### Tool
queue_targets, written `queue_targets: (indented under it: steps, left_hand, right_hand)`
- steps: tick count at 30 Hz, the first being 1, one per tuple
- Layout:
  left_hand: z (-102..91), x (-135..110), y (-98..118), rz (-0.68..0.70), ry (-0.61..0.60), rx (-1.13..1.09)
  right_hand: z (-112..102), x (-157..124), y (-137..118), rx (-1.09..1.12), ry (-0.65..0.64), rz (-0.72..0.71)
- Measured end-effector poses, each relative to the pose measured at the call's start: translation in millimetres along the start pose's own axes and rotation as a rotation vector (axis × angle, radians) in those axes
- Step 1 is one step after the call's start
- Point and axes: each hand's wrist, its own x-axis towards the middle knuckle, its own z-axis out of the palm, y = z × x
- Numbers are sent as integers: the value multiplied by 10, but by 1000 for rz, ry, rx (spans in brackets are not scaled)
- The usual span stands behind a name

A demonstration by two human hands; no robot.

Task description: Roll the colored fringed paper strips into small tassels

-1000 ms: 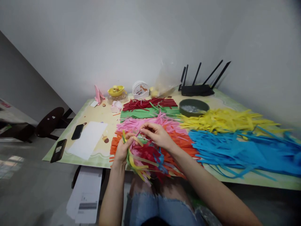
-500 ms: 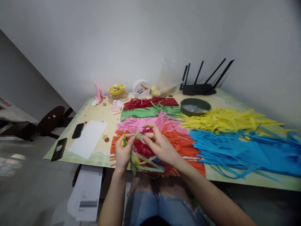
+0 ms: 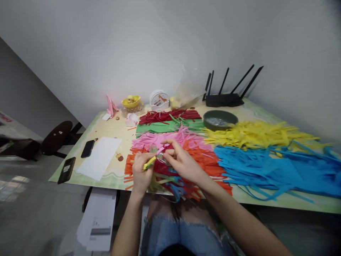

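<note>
My left hand (image 3: 141, 170) is closed around a bundle of mixed paper strips (image 3: 170, 179) in red, green, yellow and blue, held at the table's near edge. A yellow strip end (image 3: 149, 163) sticks out between its fingers. My right hand (image 3: 179, 160) pinches the same bundle from the right, fingers curled, with a pink strip at its fingertips. Both hands hover over the orange strip pile (image 3: 207, 161) and just in front of the pink pile (image 3: 160, 139).
Piles of red (image 3: 170, 115), green (image 3: 162, 127), yellow (image 3: 255, 134) and blue strips (image 3: 279, 170) cover the table. A dark bowl (image 3: 220, 119), a router (image 3: 223, 99), two phones (image 3: 87, 148), a white sheet (image 3: 99, 157) and small containers (image 3: 159, 100) also sit there. A chair (image 3: 55, 137) stands left.
The loose strip ends that hung below the table edge have been drawn up and gathered tighter. My left hand turned, and the yellow strip now points sideways between the fingers.
</note>
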Motion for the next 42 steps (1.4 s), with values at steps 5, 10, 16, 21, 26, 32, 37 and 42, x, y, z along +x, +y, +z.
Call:
queue_targets:
  steps: [5, 10, 16, 21, 26, 32, 37, 42]
  left_hand:
    - [-6, -15, 22, 132, -19, 119]
    - [-1, -16, -6, 165, -61, 107]
    - [30, -43, -36, 159, -121, 78]
    - [53, 20, 38, 136, -116, 68]
    - [110, 77, -30, 67, -200, 83]
    - [109, 45, -412, -173, -167, 43]
    - [62, 124, -459, -212, -124, 5]
    - [8, 234, -183, -279, -132, -252]
  right_hand:
    - [-48, 50, 119, 108, -76, 11]
    - [-97, 78, 118, 256, -158, 51]
    - [-168, 135, 95, 225, -107, 92]
    - [-38, 130, 101, 354, 63, 107]
    - [-120, 204, 12, 618, 348, 14]
    - [-1002, 277, -357, 745, 788, -420]
    - [-1194, 274, -474, 549, 1014, -786]
    - [-376, 285, -230, 113, 383, -272]
